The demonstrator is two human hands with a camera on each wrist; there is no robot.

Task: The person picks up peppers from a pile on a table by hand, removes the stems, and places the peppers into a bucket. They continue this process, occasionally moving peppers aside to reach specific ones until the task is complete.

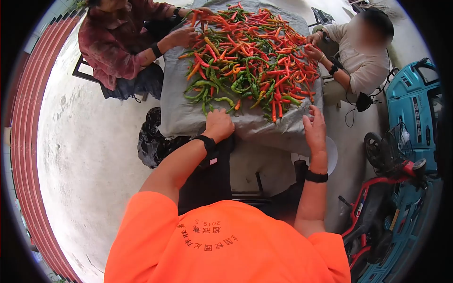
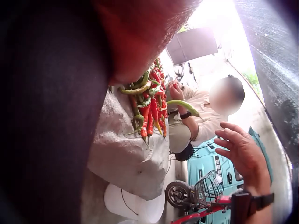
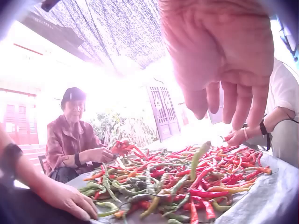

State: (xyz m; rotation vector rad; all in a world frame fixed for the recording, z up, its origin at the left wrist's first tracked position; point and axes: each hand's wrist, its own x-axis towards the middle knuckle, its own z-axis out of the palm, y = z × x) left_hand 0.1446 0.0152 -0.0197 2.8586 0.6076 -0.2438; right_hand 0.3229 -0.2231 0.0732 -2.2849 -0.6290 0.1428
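A heap of red, orange and green chili peppers (image 1: 250, 61) covers the table's grey cloth (image 1: 179, 106). My left hand (image 1: 219, 125) rests at the heap's near edge, beside some green peppers; the right wrist view shows this hand (image 3: 70, 200) with relaxed fingers. Over the near right corner, my right hand (image 1: 315, 127) is raised, its fingers loosely spread and holding nothing. One green chili pepper (image 2: 184, 106) appears in mid-air apart from the right hand (image 2: 245, 156). In the right wrist view this pepper (image 3: 200, 161) stands nearly upright over the heap, below the fingers.
Across on the left, a person in a patterned red shirt (image 1: 111, 47) handles red peppers. A second person in a light shirt (image 1: 365, 61) sits right, hands at the heap. A white bucket (image 2: 135, 205) stands under the near right corner. Turquoise and red vehicles (image 1: 410, 113) are at right.
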